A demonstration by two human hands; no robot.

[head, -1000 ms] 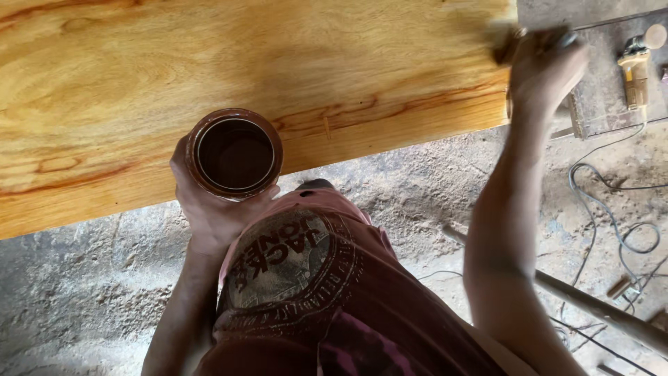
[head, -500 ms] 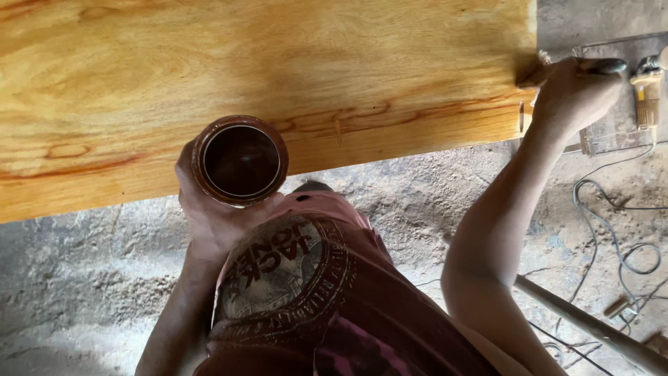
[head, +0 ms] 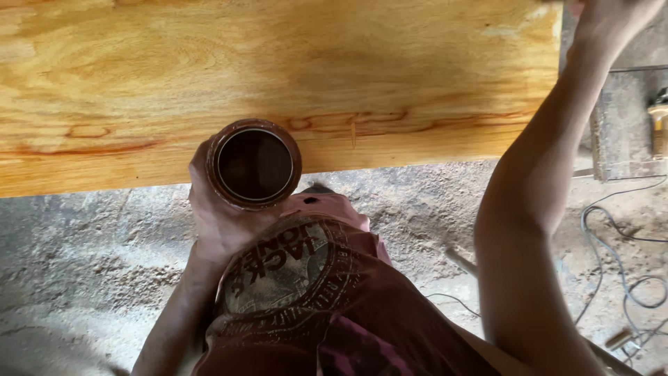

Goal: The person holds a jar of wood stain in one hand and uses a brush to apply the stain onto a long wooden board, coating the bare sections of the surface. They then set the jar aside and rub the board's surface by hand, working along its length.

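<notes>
left hand (head: 212, 216) fingers grip a round, stained brown tin (head: 255, 164) of dark liquid. right hand (head: 612, 21) reaches over the glossy yellow wooden board (head: 278, 69); its fingers' state cannot be told.

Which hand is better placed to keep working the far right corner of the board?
Right. The right hand is stretched to the wooden board at its far right corner, while the left hand grips the open can of dark liquid near the body.

Golden-yellow plank (head: 278, 76) with reddish-brown grain streaks, dark brown tin (head: 255, 164), maroon shirt (head: 313, 299) with grey round print.
</notes>
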